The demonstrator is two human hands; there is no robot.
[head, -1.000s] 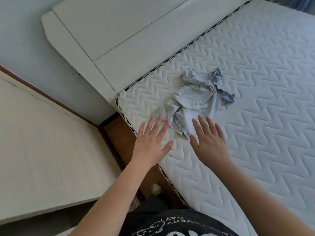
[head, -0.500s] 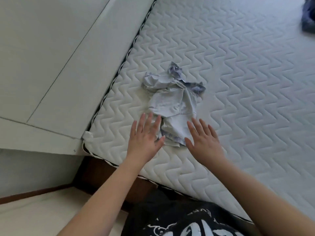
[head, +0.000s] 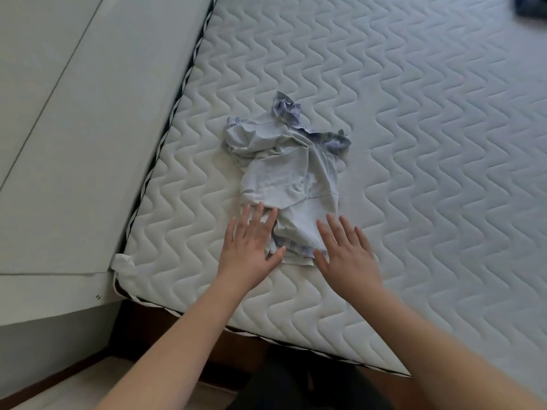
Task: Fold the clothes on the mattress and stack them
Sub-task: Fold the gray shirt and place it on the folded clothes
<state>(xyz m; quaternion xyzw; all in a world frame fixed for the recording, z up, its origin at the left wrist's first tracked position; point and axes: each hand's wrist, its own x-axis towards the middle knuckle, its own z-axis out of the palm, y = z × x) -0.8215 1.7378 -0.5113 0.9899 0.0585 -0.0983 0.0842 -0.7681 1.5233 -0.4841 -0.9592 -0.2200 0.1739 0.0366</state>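
Head view recorded my two bare hands stretched out flat over the near corner of a white quilted mattress with a wavy stitched pattern (head: 414,143). My left hand (head: 251,247) lay palm down with the fingers (head: 257,216) spread and straight; their tips reached the near-left edge of a crumpled pale grey-white cotton garment with blue plaid trim (head: 284,173), and the thumb rested against its bottom hem. Nothing was gripped in that hand. My right hand (head: 347,255) was likewise flat and splayed, palm down, holding nothing, with the forefinger and thumb touching the garment's near-right hem and the remaining fingers over bare quilting.

The garment lay unfolded and bunched on the mattress, close to the corner nearest me, its plaid collar part turned up at the far end and its plaid hem towards me between both hands. Whether my palms pressed onto the fabric or only hovered, I could not tell.

A dark piece of cloth (head: 531,5) showed at the far right corner of the mattress, cut off by the frame edge. A pale grey-white panelled headboard (head: 74,128) ran along the mattress's left side. A brown wooden bed frame (head: 236,347) showed below the near mattress edge.
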